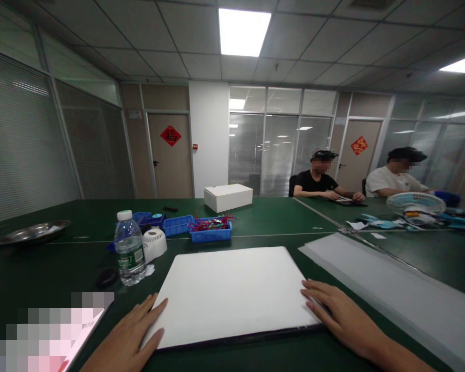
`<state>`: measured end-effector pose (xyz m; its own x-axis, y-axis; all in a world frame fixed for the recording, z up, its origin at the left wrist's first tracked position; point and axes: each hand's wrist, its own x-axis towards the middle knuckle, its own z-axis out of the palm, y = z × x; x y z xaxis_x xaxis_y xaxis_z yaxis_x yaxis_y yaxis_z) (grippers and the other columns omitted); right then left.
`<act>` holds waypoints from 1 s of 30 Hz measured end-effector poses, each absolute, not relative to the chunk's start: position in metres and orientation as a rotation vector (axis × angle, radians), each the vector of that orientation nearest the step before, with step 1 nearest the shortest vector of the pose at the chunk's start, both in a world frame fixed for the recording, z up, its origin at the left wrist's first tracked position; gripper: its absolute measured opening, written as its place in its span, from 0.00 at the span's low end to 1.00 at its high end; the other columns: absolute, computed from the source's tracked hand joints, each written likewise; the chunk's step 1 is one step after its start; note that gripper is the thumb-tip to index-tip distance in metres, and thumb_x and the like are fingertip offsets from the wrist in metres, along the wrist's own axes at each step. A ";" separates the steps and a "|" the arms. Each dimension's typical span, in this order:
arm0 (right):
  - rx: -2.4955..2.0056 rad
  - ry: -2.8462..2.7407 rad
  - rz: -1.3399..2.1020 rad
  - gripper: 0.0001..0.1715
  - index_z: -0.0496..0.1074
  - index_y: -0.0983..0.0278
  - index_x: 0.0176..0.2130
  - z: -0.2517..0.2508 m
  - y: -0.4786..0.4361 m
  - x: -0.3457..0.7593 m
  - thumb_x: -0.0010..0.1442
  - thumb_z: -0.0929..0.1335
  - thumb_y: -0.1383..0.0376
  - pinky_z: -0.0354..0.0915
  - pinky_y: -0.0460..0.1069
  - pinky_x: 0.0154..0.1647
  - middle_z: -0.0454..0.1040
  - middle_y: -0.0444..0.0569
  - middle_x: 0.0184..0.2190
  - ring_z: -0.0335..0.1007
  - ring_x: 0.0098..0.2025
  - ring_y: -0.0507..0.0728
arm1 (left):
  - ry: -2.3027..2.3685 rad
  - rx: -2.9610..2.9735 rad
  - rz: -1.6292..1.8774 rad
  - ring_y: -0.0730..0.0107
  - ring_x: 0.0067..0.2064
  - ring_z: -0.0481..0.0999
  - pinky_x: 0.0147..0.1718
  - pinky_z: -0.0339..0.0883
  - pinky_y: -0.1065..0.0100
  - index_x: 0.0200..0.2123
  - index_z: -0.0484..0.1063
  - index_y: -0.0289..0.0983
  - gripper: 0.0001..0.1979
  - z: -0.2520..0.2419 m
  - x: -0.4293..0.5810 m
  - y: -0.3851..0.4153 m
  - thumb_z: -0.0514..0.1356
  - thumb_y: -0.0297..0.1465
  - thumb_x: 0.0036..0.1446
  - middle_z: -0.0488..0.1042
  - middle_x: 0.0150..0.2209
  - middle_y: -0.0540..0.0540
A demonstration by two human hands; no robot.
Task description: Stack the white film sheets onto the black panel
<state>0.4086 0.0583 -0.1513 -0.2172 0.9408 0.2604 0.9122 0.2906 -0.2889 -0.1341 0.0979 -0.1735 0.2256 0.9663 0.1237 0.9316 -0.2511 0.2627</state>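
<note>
A white rectangular sheet (232, 294) lies flat on the green table before me, with a dark edge showing beneath its near side. My left hand (129, 330) rests at its left edge, fingers stretched out and thumb apart. On the opposite edge, the fingertips of my right hand (339, 312) touch the sheet, its fingers extended and slightly spread. Neither hand is wrapped around anything. What lies under the sheet is mostly hidden.
Left of the sheet stand a water bottle (129, 250) and a white rounded part (155, 244). Beyond are a blue tray (211, 235) of red wires and a white box (228, 197). Translucent sheets (395, 279) lie right. Two people sit at the far right.
</note>
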 end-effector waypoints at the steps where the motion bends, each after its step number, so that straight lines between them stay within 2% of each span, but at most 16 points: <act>1: -1.661 -2.190 0.098 0.29 0.74 0.55 0.60 -0.151 0.058 0.408 0.72 0.59 0.46 0.61 0.67 0.68 0.69 0.50 0.64 0.64 0.67 0.64 | 1.838 2.350 0.390 0.44 0.72 0.57 0.68 0.53 0.40 0.70 0.60 0.47 0.31 -0.172 -0.133 0.097 0.51 0.51 0.68 0.55 0.73 0.47; 5: -1.648 -2.218 0.059 0.28 0.74 0.54 0.60 -0.151 0.062 0.410 0.72 0.59 0.47 0.61 0.65 0.69 0.71 0.49 0.63 0.64 0.66 0.63 | 1.842 2.339 0.372 0.44 0.72 0.56 0.68 0.52 0.40 0.70 0.59 0.46 0.32 -0.168 -0.131 0.095 0.50 0.51 0.68 0.54 0.73 0.47; 9: -1.854 -2.153 -0.207 0.29 0.72 0.53 0.62 -0.155 0.079 0.439 0.71 0.58 0.46 0.57 0.60 0.71 0.70 0.46 0.64 0.62 0.68 0.60 | 1.846 2.305 0.323 0.47 0.73 0.53 0.69 0.49 0.41 0.71 0.56 0.45 0.33 -0.170 -0.131 0.096 0.48 0.53 0.69 0.51 0.74 0.48; 11: -2.020 -2.022 -0.334 0.34 0.70 0.60 0.64 -0.160 0.088 0.464 0.69 0.59 0.47 0.55 0.63 0.71 0.68 0.53 0.65 0.60 0.69 0.65 | 1.846 2.310 0.326 0.48 0.74 0.52 0.70 0.48 0.42 0.71 0.56 0.46 0.34 -0.173 -0.133 0.097 0.48 0.54 0.69 0.51 0.74 0.49; 13: -2.174 -1.856 -0.389 0.40 0.67 0.71 0.65 -0.166 0.093 0.490 0.66 0.60 0.48 0.55 0.70 0.68 0.65 0.66 0.66 0.58 0.69 0.74 | 1.846 2.328 0.343 0.47 0.74 0.52 0.70 0.49 0.42 0.71 0.56 0.48 0.34 -0.175 -0.135 0.098 0.50 0.54 0.68 0.51 0.74 0.49; 15: -2.309 -1.719 -0.390 0.43 0.67 0.78 0.64 -0.172 0.093 0.512 0.65 0.59 0.48 0.60 0.75 0.61 0.65 0.75 0.63 0.61 0.66 0.80 | 1.852 2.335 0.334 0.46 0.73 0.53 0.69 0.51 0.41 0.71 0.56 0.51 0.35 -0.174 -0.135 0.098 0.52 0.55 0.66 0.51 0.74 0.49; 16: -2.354 -1.682 -0.370 0.44 0.68 0.78 0.63 -0.174 0.092 0.520 0.65 0.58 0.47 0.63 0.75 0.58 0.66 0.77 0.62 0.64 0.63 0.81 | 1.857 2.336 0.323 0.45 0.73 0.54 0.69 0.52 0.41 0.71 0.56 0.52 0.35 -0.173 -0.134 0.098 0.53 0.56 0.65 0.51 0.74 0.48; 19: -2.383 -1.716 -0.282 0.40 0.72 0.74 0.60 -0.176 0.089 0.529 0.67 0.55 0.48 0.69 0.69 0.54 0.73 0.71 0.56 0.73 0.57 0.75 | 1.870 2.337 0.298 0.41 0.72 0.56 0.67 0.54 0.39 0.71 0.56 0.51 0.38 -0.168 -0.129 0.096 0.56 0.58 0.62 0.51 0.74 0.45; 22: -2.363 -1.791 -0.230 0.36 0.75 0.69 0.56 -0.172 0.089 0.522 0.68 0.55 0.49 0.70 0.64 0.54 0.77 0.64 0.54 0.75 0.54 0.70 | 1.883 2.336 0.265 0.40 0.72 0.55 0.68 0.53 0.39 0.71 0.56 0.47 0.40 -0.160 -0.123 0.093 0.56 0.57 0.62 0.50 0.74 0.43; 26: -2.372 -1.821 -0.223 0.40 0.76 0.68 0.55 -0.166 0.089 0.503 0.66 0.56 0.42 0.70 0.63 0.53 0.77 0.64 0.54 0.75 0.54 0.71 | 1.912 2.306 0.196 0.43 0.73 0.53 0.69 0.50 0.42 0.72 0.54 0.44 0.41 -0.153 -0.118 0.090 0.55 0.57 0.62 0.48 0.74 0.42; 30: -2.364 -1.865 -0.242 0.35 0.77 0.67 0.50 -0.162 0.085 0.489 0.69 0.55 0.47 0.71 0.63 0.47 0.79 0.64 0.48 0.78 0.48 0.70 | 1.922 2.285 0.179 0.44 0.73 0.53 0.69 0.51 0.43 0.72 0.54 0.44 0.42 -0.151 -0.117 0.089 0.55 0.57 0.62 0.48 0.74 0.43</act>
